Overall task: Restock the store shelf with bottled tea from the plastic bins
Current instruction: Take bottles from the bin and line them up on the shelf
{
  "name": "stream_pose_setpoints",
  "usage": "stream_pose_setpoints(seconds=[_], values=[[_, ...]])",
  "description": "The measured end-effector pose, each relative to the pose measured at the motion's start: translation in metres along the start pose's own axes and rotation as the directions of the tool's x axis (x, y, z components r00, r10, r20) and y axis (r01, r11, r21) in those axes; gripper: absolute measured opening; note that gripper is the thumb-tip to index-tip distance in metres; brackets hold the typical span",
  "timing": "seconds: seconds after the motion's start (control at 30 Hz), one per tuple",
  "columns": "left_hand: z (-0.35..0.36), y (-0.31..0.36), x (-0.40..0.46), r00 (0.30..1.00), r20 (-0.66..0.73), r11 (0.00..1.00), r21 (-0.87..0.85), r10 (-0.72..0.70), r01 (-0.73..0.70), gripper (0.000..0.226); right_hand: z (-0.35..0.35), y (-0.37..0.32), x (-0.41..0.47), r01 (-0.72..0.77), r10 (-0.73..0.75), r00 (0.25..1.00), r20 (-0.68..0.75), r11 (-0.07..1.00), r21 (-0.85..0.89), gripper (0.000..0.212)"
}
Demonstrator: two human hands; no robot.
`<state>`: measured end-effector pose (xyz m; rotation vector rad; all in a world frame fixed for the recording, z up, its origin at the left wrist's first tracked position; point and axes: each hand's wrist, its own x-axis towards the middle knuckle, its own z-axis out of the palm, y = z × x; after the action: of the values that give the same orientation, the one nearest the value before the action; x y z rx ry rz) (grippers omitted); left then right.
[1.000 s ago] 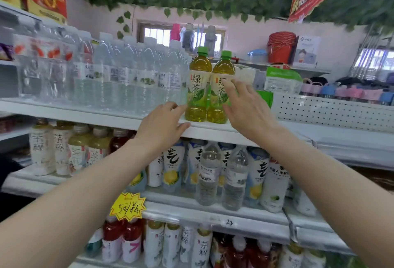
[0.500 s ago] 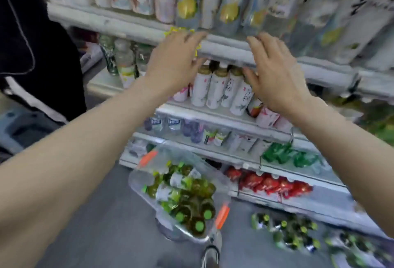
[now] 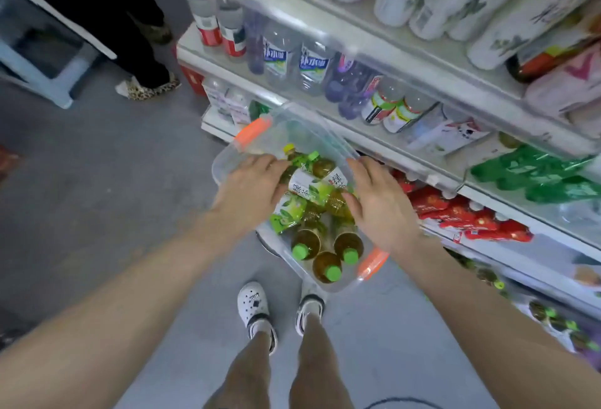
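Hands over the bin, L to R: left hand (image 3: 252, 187) hovers at the clear plastic bin's (image 3: 227, 161) left rim, fingers loosely spread and straight, tips at or just shy of a lying green tea bottle (image 3: 305, 186), nothing gripped. Bottles sit in a jumble mid-bin, some lying w/ labels up, three upright w/ green caps (image 3: 333, 273) near the front edge. Right hand (image 3: 379, 207) is also spread, fingers apart, over the pile's right side, not clamped on anything. Judgement: full PET bottles, moderately heavy, stiff but slick on the label wrap; best taken round the body or waist, or by the neck under the cap for upright ones. Store shelf (image 3: 406, 60) stands just beyond the bin.
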<state>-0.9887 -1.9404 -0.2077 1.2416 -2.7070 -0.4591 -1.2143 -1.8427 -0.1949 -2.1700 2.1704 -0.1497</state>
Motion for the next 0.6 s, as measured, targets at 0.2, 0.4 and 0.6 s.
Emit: stream_pose_setpoints(seconds=[0.2, 0.4, 0.6], values=[[0.086, -0.014, -0.025, 0.991, 0.096, 0.993, 0.078, -0.095, 0.088, 0.043, 0.091, 0.0, 0.021, 0.029, -0.036, 0.982, 0.186, 0.999, 0.042, 0.058], [0.14, -0.031, -0.03, 0.997, -0.018, 0.988, 0.133, -0.074, 0.076, 0.038, 0.161, -0.009, 0.088, 0.154, -0.151, 0.939, 0.309, 0.988, 0.014, 0.059], [0.142, -0.031, -0.031, 0.995, 0.011, 0.985, 0.144, -0.103, 0.1, 0.044, 0.191, -0.013, 0.116, 0.244, -0.191, 0.892, 0.41, 0.966, -0.081, 0.066]])
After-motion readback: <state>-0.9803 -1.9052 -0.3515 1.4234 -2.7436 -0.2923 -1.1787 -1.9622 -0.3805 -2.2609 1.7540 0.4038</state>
